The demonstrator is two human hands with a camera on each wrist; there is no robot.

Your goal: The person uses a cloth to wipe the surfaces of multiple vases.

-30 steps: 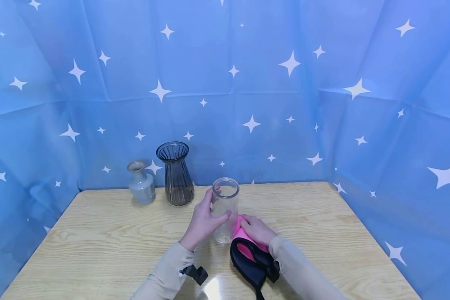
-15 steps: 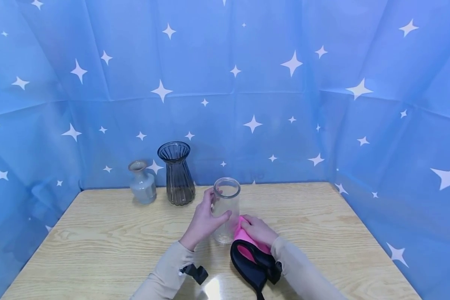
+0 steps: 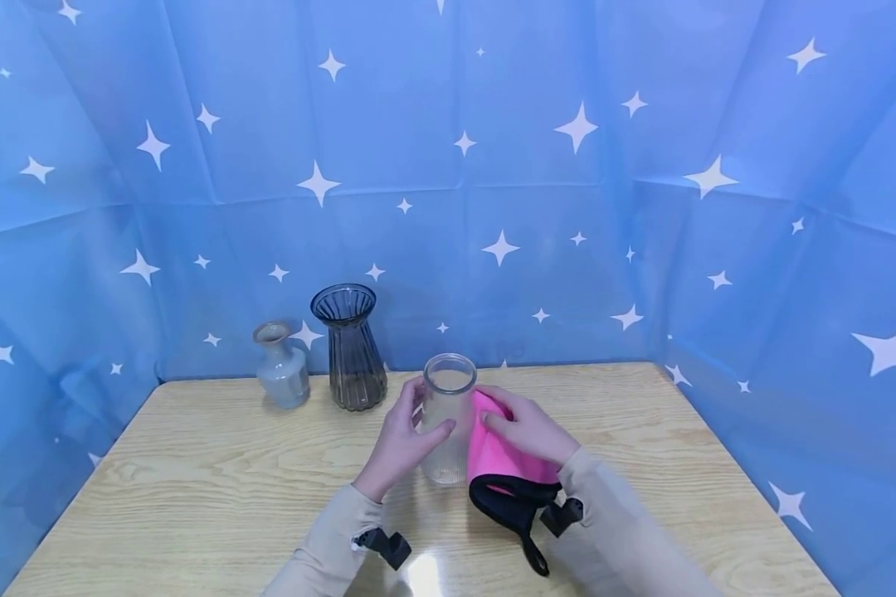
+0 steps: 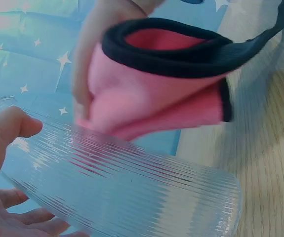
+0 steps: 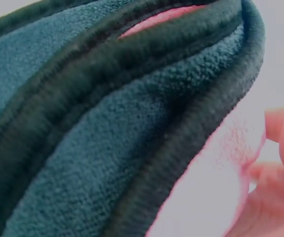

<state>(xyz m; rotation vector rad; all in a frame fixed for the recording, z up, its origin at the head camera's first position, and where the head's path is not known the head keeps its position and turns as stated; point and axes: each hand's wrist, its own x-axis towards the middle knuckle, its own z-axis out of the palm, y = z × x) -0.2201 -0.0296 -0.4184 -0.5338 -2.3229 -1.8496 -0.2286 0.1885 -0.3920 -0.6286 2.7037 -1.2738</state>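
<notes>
My left hand (image 3: 399, 439) grips a clear ribbed glass vase (image 3: 446, 452) round its left side, thumb across the front. The vase stands upright on the table. At its right side my right hand (image 3: 528, 427) pinches a pink cloth (image 3: 496, 456), folded over, with black edging and a hanging loop. The cloth is against or very near the glass; exact contact cannot be told. In the left wrist view the cloth (image 4: 146, 98) hangs beside the vase's ribbed wall (image 4: 112, 182). Dark folds of the cloth (image 5: 107, 143) fill most of the right wrist view, hiding much of that hand.
A small pale blue-grey vase (image 3: 284, 377) and a taller smoky grey fluted vase (image 3: 357, 365) stand at the back left of the wooden table (image 3: 194, 497). A blue curtain (image 3: 418, 124) with white stars encloses the back and sides.
My right hand has moved up along the vase's right side, lifting the pink cloth with it, and more of its pink face shows. The left hand keeps its grip on the vase in place.
</notes>
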